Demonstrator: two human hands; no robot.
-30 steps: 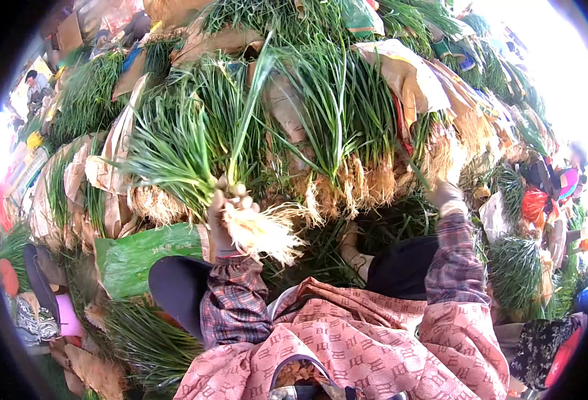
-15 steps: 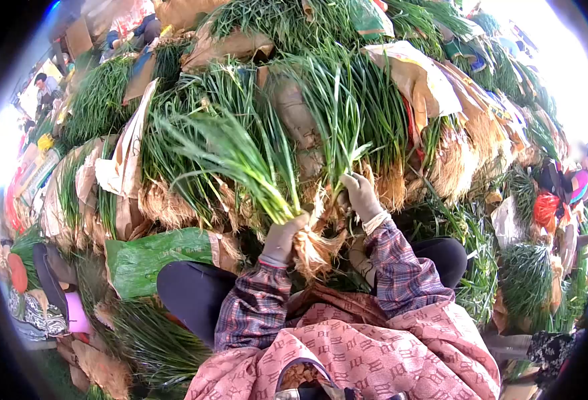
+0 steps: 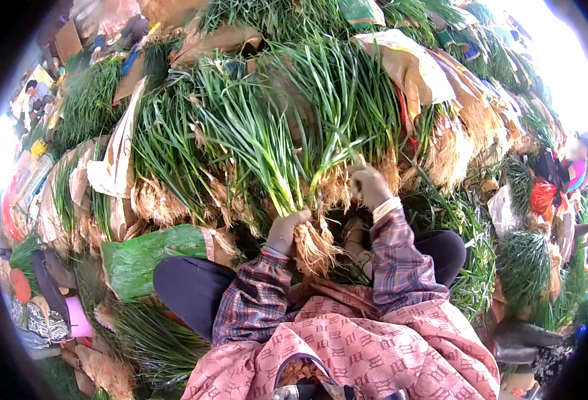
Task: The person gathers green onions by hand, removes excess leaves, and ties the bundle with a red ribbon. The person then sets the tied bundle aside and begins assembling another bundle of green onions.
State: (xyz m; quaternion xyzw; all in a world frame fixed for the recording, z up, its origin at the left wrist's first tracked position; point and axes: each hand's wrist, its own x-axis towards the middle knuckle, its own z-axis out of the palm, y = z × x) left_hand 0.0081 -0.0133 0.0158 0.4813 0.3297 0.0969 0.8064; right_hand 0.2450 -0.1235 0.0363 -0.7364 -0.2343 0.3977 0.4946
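Note:
My left hand [image 3: 287,231], in a pale glove, is closed around the lower stems of a bunch of green onions [image 3: 277,180]. Their long green leaves fan up and forward, while the tan roots [image 3: 316,250] hang below the fist. To the right, my gloved right hand [image 3: 370,186] is raised, with its fingers curled together near the roots of the onions piled in front. Whatever lies between those fingers is too small and blurred to name. Directly ahead is a thick pile of rooted green onions [image 3: 347,100].
A green sack [image 3: 154,261] lies left of my bent knee [image 3: 190,293]. Brown paper sheets [image 3: 407,63] lie among the heaped onions. More loose greens [image 3: 467,267] are by my right knee. Other people [image 3: 574,163] sit at the far right and upper left.
My right hand has moved slightly right and its grip has shifted. The bunch in my left hand has swung more upright, its leaves now against the pile. The view has tilted a little.

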